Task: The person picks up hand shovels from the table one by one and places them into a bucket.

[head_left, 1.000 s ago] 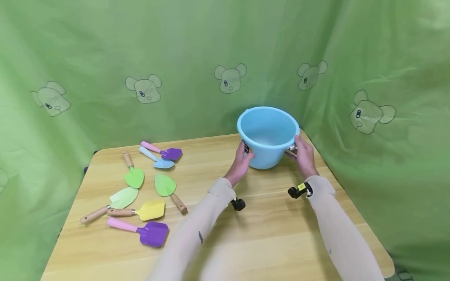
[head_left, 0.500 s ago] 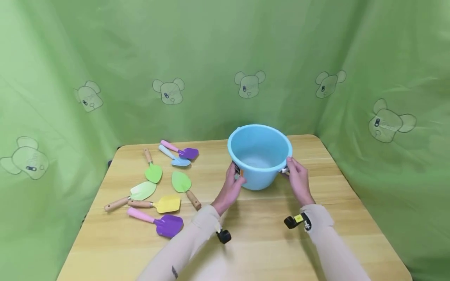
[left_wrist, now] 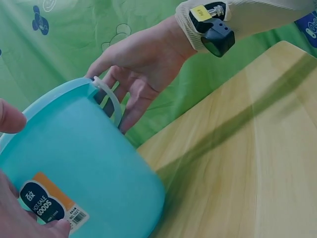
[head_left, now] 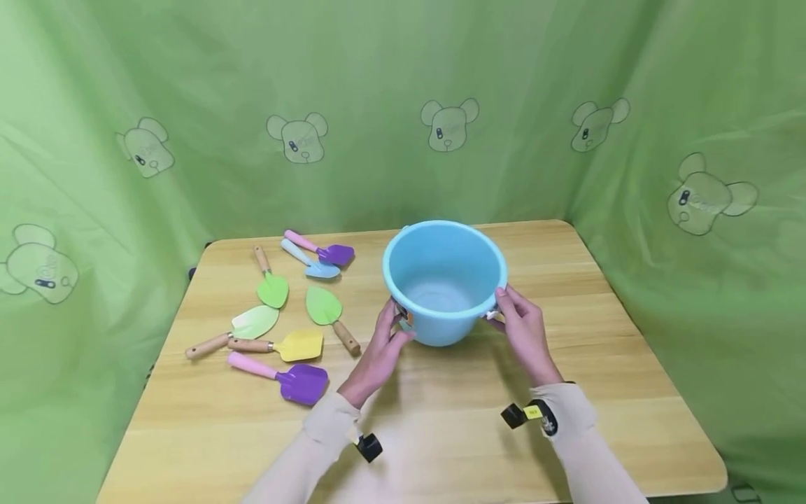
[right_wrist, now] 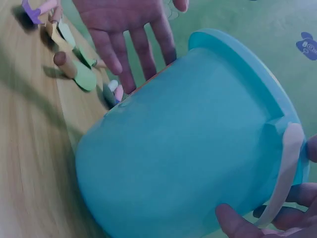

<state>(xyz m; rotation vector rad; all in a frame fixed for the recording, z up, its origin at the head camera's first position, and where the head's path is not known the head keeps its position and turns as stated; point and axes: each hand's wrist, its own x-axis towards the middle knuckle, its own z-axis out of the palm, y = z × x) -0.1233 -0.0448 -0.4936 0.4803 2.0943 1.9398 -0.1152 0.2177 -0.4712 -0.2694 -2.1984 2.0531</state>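
A light blue bucket (head_left: 444, 280) with a white handle (right_wrist: 285, 173) is between my two hands at the middle of the table, mouth up. My left hand (head_left: 378, 350) lies against its left wall by a label (left_wrist: 47, 201), thumb on the near side; in the right wrist view its fingers run straight along the wall. My right hand (head_left: 525, 332) grips the rim at the handle joint, thumb on the rim and fingers below, by the handle. Whether the bucket's base touches the table cannot be told.
Several toy trowels lie to the left on the wooden table (head_left: 598, 434): a purple shovel (head_left: 303, 383), a yellow one (head_left: 301, 345), leaf-shaped green ones like this green trowel (head_left: 324, 306), and a blue one (head_left: 322, 269) touching another purple one (head_left: 336, 253). Green curtain (head_left: 365, 189) surrounds the table.
Both hands have brought the bucket from the back right of the table leftward and nearer to me. The trowels lie as before; the head view has shifted.
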